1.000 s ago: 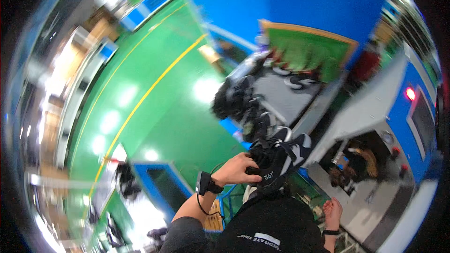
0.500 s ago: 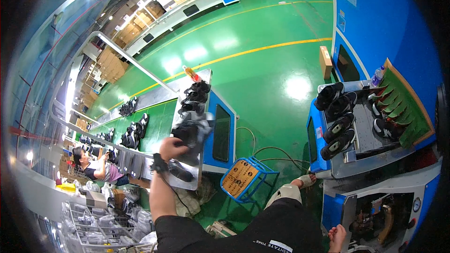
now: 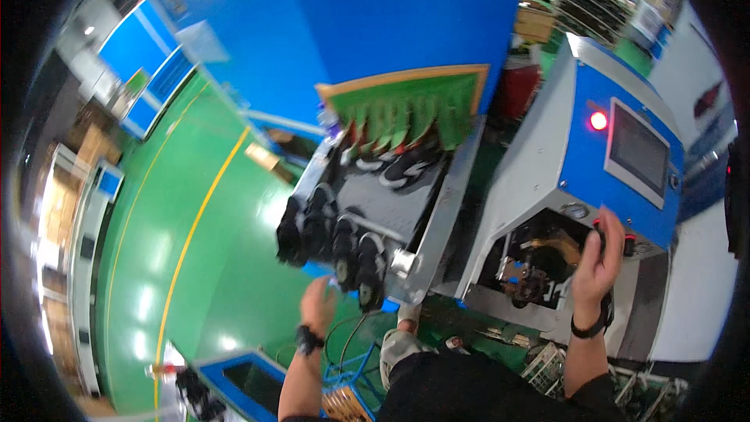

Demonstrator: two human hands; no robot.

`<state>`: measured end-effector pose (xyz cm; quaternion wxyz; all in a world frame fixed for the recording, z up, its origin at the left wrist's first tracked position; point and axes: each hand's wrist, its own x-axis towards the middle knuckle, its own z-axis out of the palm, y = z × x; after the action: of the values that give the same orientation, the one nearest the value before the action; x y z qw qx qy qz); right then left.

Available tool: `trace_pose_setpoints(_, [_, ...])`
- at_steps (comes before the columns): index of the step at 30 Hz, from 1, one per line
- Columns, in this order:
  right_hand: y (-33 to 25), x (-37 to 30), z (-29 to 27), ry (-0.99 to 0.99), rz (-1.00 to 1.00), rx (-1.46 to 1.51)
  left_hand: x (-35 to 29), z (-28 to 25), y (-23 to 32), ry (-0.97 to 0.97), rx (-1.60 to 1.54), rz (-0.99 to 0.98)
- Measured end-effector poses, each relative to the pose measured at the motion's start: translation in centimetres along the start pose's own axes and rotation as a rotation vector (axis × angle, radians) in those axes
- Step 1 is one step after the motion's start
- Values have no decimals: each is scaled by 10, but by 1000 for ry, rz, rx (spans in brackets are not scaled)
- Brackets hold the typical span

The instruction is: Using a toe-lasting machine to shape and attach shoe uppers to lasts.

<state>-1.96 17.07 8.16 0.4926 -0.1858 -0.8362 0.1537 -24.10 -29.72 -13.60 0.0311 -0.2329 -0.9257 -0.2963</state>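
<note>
My left hand (image 3: 318,306) is raised just left of the near row of black shoes and seems apart from them. Motion smears its fingers, and no held object shows. Several black shoes (image 3: 369,272) stand side by side along the front left edge of a machine's conveyor bed (image 3: 383,202). Over on the right, my right hand (image 3: 600,267) is up before the blue and white machine (image 3: 539,141), its fingers stretched upward and thumb apart. It is close to the buttons below the touch screen (image 3: 638,152); whether it touches one cannot be seen. Nothing shows in that hand.
Green strips (image 3: 414,121) hang over the conveyor's far end, where black and white shoes (image 3: 410,166) lie. A dark opening with a metal mechanism (image 3: 525,277) is left of my right hand. A blue-framed stool (image 3: 348,400) stands low, near a table with shoes (image 3: 195,395).
My view has swung right, from the shoe table to the machines. My left hand has left the shoe it was at. My right hand has risen from low down to the machine's buttons.
</note>
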Motion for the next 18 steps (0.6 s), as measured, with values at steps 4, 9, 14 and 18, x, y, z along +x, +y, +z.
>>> trace_pose_setpoints(4, [-14, 60, 49, -225, -138, -700, 191, 167, 64, -415, -132, 245])
trace_pose_setpoints(9, [19, 35, 51, -147, -165, -847, 346, 302, 101, -356, -15, 219])
trace_pose_setpoints(14, [0, 47, 77, -102, -173, -661, 412, 318, -67, -30, 366, -33])
trace_pose_setpoints(18, [18, 45, 61, -145, -150, -883, 369, 304, 133, -568, -156, 6])
